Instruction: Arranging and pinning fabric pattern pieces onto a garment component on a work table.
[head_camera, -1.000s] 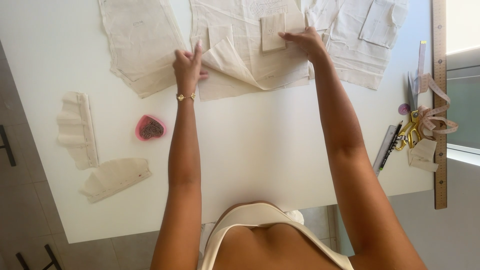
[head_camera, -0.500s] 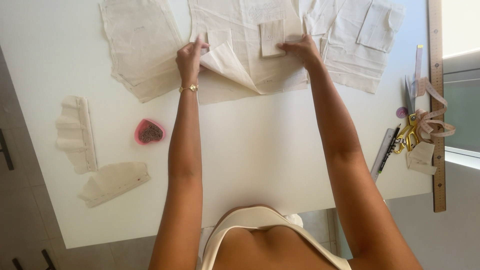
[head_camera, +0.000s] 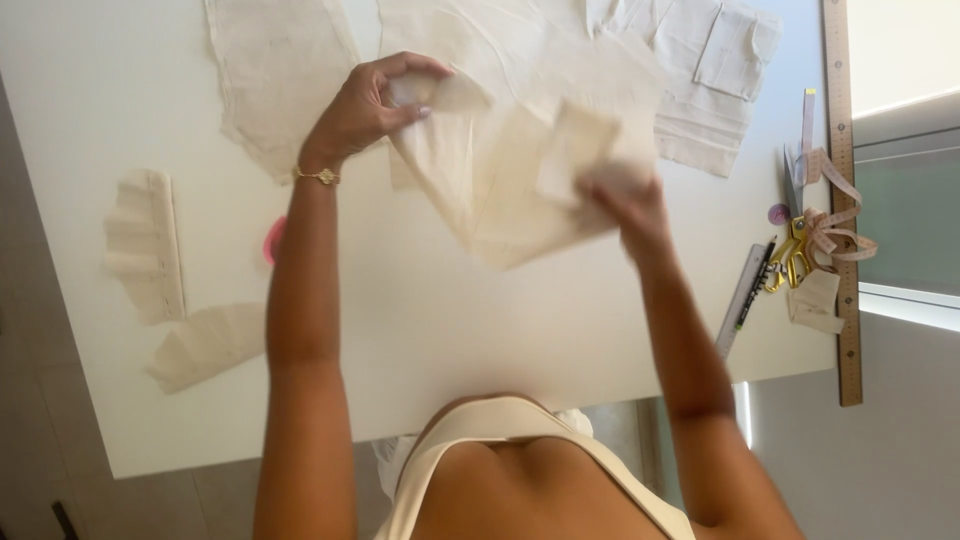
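Note:
A cream fabric piece (head_camera: 500, 170) with a small patch pocket hangs lifted above the white table (head_camera: 420, 330). My left hand (head_camera: 370, 105) pinches its upper left corner between thumb and fingers. My right hand (head_camera: 625, 200) grips its right edge, partly hidden behind the cloth. The piece sags in folds between both hands.
More cream fabric pieces lie flat at the far side: one at the left (head_camera: 275, 70), others at the right (head_camera: 710, 70). Two pleated strips (head_camera: 150, 245) rest at the left. A pink pincushion (head_camera: 272, 240) peeks from behind my left forearm. A wooden ruler (head_camera: 845, 200), gold scissors (head_camera: 790, 260) and a tape measure (head_camera: 835, 225) sit at the right.
Both hands have taken hold of the fabric piece and lifted it off the table toward me; it was lying flat a second ago.

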